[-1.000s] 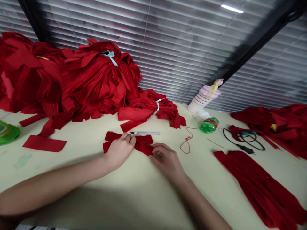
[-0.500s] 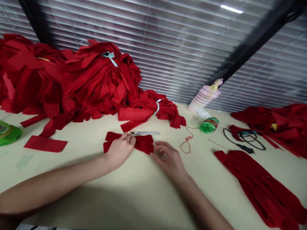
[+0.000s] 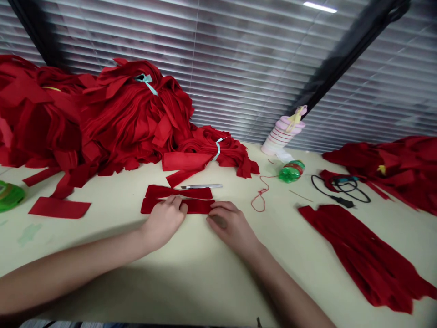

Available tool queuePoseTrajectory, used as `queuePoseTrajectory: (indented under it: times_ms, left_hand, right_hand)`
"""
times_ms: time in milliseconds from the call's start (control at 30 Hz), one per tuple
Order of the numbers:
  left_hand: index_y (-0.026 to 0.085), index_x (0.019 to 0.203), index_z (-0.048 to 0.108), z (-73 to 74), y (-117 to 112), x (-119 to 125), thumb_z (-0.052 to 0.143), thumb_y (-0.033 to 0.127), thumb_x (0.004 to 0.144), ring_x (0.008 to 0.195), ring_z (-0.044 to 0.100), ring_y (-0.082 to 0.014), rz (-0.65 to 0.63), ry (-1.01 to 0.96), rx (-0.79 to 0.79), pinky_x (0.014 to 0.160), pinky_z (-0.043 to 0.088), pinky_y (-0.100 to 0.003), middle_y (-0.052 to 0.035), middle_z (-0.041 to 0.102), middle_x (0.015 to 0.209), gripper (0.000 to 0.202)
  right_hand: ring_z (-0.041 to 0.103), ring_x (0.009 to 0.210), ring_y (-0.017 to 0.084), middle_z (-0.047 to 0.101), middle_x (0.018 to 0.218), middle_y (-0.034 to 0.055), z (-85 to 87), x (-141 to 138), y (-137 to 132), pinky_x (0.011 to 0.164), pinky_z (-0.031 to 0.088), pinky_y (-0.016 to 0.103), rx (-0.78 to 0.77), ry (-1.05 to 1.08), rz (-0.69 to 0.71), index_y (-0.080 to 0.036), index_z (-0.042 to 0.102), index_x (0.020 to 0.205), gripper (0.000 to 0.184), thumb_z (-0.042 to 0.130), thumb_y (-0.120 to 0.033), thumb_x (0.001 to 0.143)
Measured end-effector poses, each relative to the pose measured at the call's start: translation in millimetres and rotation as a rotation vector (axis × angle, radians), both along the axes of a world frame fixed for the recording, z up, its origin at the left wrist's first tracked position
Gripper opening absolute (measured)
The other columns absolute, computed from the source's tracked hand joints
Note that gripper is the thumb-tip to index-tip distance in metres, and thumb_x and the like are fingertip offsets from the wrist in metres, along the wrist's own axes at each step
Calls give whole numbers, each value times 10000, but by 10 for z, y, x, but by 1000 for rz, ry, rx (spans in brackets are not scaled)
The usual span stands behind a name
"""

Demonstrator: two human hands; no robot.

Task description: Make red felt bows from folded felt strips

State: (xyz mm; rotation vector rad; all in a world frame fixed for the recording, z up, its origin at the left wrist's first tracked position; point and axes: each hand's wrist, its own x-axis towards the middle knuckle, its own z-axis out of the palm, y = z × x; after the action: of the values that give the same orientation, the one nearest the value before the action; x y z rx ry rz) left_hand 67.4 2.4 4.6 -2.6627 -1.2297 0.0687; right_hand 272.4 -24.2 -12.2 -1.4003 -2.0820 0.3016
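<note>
we have two red felt strips (image 3: 178, 192) lying flat at the middle of the cream tabletop (image 3: 85, 237), one just behind the other, with a slim metal craft knife (image 3: 201, 186) just beyond them. our left hand (image 3: 163, 222) rests on the nearer strip (image 3: 200, 207), its fingers (image 3: 175, 203) pressed together and bent onto the felt, not pinching. our right hand (image 3: 232, 226) sits at that strip's right end, its fingers (image 3: 218, 207) curled close together; we cannot tell whether they pinch the edge. both forearms angle inward from the near edge, wrists low. we would do best to press evenly with both hands and keep the strips' long edges square.
</note>
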Motion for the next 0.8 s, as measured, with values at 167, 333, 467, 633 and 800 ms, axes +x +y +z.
queuePoseTrajectory:
  times_ms: [167,333,467,633,800]
  left_hand:
    - [11,1002,651,-97,-154,43,491,-77,733,929,627,-319,16,27,57,597,567,-359,-229,648,1014,325]
    - [-31,1144,610,-208,-291,63,522,11,799,1093,578,-370,7,32,92,807,547,-442,-290,594,1170,358]
    - [-39,1189,581,-239,-329,57,527,82,838,1160,541,-374,19,28,76,877,515,-456,-298,542,1240,375]
    - [-54,1258,514,-176,-343,2,516,394,889,1217,494,-370,11,6,16,925,490,-457,-294,450,1322,580]
    - [-43,1314,455,-154,-346,-129,436,558,887,1285,421,-353,-39,-19,-42,987,445,-431,-268,385,1380,737]
  right_hand:
    - [622,912,240,684,953,78,2,-41,-23,817,534,406,20,-46,15,-204,674,804,92,600,-149,796]
    - [594,1025,287,677,1066,99,-33,-139,-90,906,490,479,40,-89,42,-188,680,983,216,605,-139,786]
    - [551,1126,277,650,1169,99,-59,-224,-150,986,456,464,27,-127,105,-183,664,1069,265,569,-160,822]
    - [529,1165,278,631,1201,129,-61,-264,-185,1022,435,467,19,-183,113,-152,649,1104,277,524,-178,858]
    - [523,1176,283,607,1234,145,-82,-268,-197,1030,434,463,38,-226,108,-117,640,1127,297,502,-185,872]
